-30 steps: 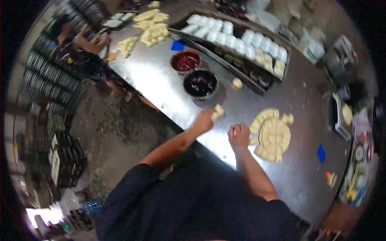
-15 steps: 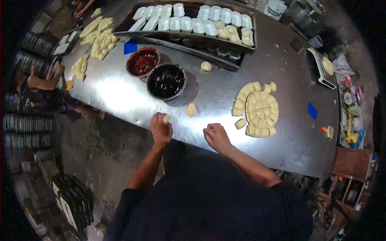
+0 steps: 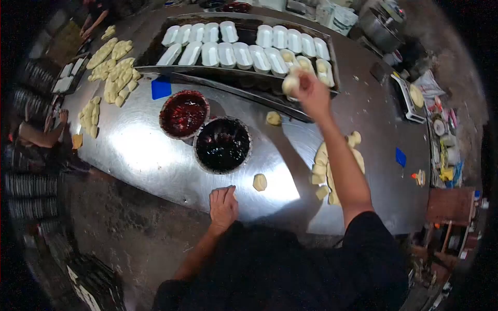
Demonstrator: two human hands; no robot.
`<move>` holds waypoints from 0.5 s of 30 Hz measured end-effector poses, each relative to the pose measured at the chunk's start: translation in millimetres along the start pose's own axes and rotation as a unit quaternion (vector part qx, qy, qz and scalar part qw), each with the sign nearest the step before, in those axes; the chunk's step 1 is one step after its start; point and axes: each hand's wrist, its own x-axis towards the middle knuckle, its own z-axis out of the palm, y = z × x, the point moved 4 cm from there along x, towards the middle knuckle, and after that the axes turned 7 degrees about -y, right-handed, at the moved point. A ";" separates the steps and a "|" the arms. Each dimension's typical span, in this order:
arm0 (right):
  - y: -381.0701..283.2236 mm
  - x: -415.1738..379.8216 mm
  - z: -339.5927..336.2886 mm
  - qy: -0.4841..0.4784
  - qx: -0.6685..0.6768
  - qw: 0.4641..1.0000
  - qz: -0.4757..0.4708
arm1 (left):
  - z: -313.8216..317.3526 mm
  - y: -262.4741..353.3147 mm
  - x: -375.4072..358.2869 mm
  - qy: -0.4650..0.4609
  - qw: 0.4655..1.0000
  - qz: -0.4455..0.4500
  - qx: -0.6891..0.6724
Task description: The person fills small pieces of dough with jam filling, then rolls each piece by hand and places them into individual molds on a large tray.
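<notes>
My right hand [image 3: 310,94] is stretched out over the near right edge of the large tray [image 3: 336,57], its fingers closed on a pale dough ball [image 3: 290,84]. White paper moulds [image 3: 226,55] stand in rows in that tray, and a few at the right hold dough. Near the table's front edge is my left hand [image 3: 224,207], low and curled, with a sliver of pale dough showing beside its fingers. A flattened dough piece [image 3: 260,182] lies on the metal to its right. Another dough ball [image 3: 273,118] sits just below the tray.
Bowls of red filling [image 3: 184,114] and dark filling [image 3: 223,145] stand mid-table. Cut dough [image 3: 320,167] lies partly behind my right forearm. More dough [image 3: 119,80] is at the left, near a co-worker's arm [image 3: 46,136]. A scale [image 3: 410,98] stands at the right.
My right hand has moved from the table's front up to the tray and now holds a dough ball. My left hand has turned and stays near the front edge. The view has shifted.
</notes>
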 end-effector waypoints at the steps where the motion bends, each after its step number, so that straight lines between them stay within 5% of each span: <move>1: -38.4 27.9 -6.5 0.077 -0.167 0.983 0.002 | -0.3 -1.5 -0.2 -0.007 1.000 -0.008 -0.010; 2: -32.9 57.1 -6.1 0.126 -0.138 0.980 -0.073 | 2.8 -4.8 -1.9 0.004 1.000 0.004 -0.009; 4: 18.5 103.4 6.7 0.126 -0.330 0.924 -0.143 | 1.8 -4.9 -1.7 0.023 1.000 -0.006 -0.012; 6: 54.2 115.6 23.1 -0.128 -0.466 0.870 0.096 | 1.1 -4.4 -5.5 0.023 0.999 -0.018 -0.019; 7: 51.4 113.3 23.4 -0.005 -0.382 0.916 -0.120 | 7.0 -11.2 -13.2 -0.033 0.998 -0.051 -0.027; 8: 0.3 97.4 18.7 0.056 -0.348 0.927 -0.128 | -1.1 -12.6 -15.9 -0.014 0.998 -0.046 -0.036; 10: -32.2 71.0 35.5 0.012 -0.001 0.985 -0.172 | 1.3 -15.1 -16.4 0.026 0.998 -0.004 -0.056; 11: -27.2 60.6 32.0 0.093 -0.275 0.907 -0.304 | 7.9 -23.4 -21.1 0.035 0.996 0.029 -0.081; 12: -16.9 45.9 27.9 0.095 -0.298 0.932 -0.181 | 9.4 -23.8 -17.0 0.021 0.998 -0.010 -0.061; 13: -40.6 27.3 17.1 -0.058 -0.231 0.968 -0.080 | 10.9 -12.3 -11.8 0.001 0.998 -0.049 -0.037; 14: -39.6 -9.2 -15.9 -0.031 -0.260 0.964 -0.039 | 2.5 13.2 -5.1 0.014 0.999 -0.036 0.002; 15: -54.4 -35.3 -19.7 -0.007 -0.237 0.964 -0.121 | -12.0 25.7 0.2 0.051 0.996 -0.043 0.066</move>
